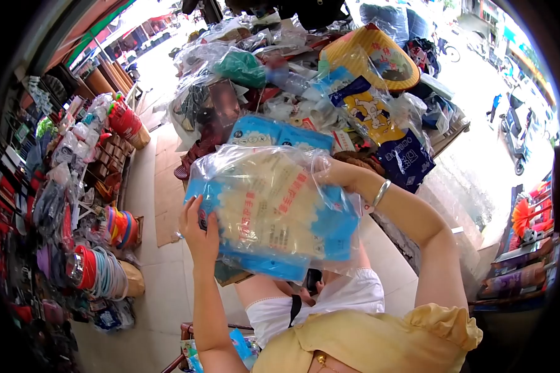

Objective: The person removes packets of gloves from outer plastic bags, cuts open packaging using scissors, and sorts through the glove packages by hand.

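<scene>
A large clear plastic bag (267, 217) holds blue-and-cream packets with red printed characters, held up above my lap. On its left edge my left hand (199, 231) grips the bag, fingers and thumb pressed against the plastic. My right hand (330, 171), below a silver bangle, is at the bag's upper right; its fingers are under or inside the clear plastic and hard to make out. Just beyond the bag lie more blue packets (280, 133) on the heap. A navy and yellow package (379, 127) is to the right of them.
A heap of wrapped goods (292, 50) stands ahead, with a yellow woven hat (370, 59) on it. Shelves of goods (99, 155) and rolls of tubing (109, 273) line the left. Parked scooters (513, 133) stand outside at right.
</scene>
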Motion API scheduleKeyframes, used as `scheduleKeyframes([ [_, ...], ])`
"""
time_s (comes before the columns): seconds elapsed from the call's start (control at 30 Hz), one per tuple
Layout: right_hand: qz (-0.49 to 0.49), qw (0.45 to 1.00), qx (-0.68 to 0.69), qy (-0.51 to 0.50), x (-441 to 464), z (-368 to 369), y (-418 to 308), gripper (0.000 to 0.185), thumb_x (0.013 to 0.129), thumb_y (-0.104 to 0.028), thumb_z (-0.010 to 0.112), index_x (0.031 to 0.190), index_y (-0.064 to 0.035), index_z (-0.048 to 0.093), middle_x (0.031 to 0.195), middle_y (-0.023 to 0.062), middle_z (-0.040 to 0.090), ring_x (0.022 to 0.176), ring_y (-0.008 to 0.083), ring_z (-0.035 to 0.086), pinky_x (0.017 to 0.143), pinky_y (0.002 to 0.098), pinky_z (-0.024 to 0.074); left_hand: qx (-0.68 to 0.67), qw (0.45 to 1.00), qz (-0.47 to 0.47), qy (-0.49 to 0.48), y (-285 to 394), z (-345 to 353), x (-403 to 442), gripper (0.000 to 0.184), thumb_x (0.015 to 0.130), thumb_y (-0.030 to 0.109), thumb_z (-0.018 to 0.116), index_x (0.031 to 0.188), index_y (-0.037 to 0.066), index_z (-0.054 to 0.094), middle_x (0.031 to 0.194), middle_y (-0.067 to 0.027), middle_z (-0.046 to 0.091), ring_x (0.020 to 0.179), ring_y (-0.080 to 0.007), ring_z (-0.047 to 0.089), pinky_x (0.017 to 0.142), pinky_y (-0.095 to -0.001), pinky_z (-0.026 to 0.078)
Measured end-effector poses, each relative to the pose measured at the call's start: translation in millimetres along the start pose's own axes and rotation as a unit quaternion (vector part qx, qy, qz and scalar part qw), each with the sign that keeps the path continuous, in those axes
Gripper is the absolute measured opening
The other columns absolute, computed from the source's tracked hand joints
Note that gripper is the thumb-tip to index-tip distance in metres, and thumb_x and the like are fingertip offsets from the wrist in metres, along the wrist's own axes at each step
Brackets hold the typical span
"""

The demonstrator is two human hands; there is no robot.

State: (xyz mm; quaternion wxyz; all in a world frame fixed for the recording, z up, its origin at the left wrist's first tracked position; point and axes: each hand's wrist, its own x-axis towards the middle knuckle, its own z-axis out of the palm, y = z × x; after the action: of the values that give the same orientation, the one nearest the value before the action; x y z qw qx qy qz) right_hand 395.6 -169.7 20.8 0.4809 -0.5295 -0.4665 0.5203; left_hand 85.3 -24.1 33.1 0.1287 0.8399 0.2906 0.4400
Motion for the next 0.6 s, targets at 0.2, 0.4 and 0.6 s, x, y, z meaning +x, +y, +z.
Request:
scheduleKeyframes([
  [0.2, -0.079, 0.995, 0.04, 0.052, 6, 14, 12, 0.044, 0.077, -0.009, 0.06, 0.119, -0.003, 0.051, 0.099, 0.0064, 0.059, 0.087, 0.0124, 0.054, 0.073, 0.0251, 0.0459, -0.033, 0.999, 0.006, 0.035, -6, 4, -5, 0.039, 0.083, 0.012, 0.056, 0.12, 0.0, 0.049, 0.113, -0.0182, 0.053, 0.105, -0.0324, 0.049, 0.091, -0.0397, 0.035],
  [0.4, -0.145, 0.972, -0.06, 0.173, 6, 20, 1, 0.045, 0.075, -0.01, 0.061, 0.119, -0.0028, 0.05, 0.096, 0.0055, 0.059, 0.084, 0.011, 0.053, 0.069, 0.0253, 0.045, -0.038, 0.998, -0.038, 0.038, -15, 7, -13, 0.038, 0.086, 0.014, 0.054, 0.121, 0.0, 0.048, 0.109, -0.0174, 0.054, 0.102, -0.0305, 0.05, 0.089, -0.0383, 0.037],
  [0.6, 0.083, 0.974, -0.184, 0.101, -17, 18, -48, 0.051, 0.076, -0.012, 0.06, 0.124, -0.0029, 0.046, 0.095, 0.0058, 0.061, 0.083, 0.0128, 0.055, 0.072, 0.0262, 0.0454, -0.032, 0.998, -0.04, 0.04, -19, 8, -12, 0.04, 0.085, 0.016, 0.055, 0.121, 0.0, 0.049, 0.116, -0.018, 0.053, 0.106, -0.0314, 0.049, 0.093, -0.0383, 0.036],
])
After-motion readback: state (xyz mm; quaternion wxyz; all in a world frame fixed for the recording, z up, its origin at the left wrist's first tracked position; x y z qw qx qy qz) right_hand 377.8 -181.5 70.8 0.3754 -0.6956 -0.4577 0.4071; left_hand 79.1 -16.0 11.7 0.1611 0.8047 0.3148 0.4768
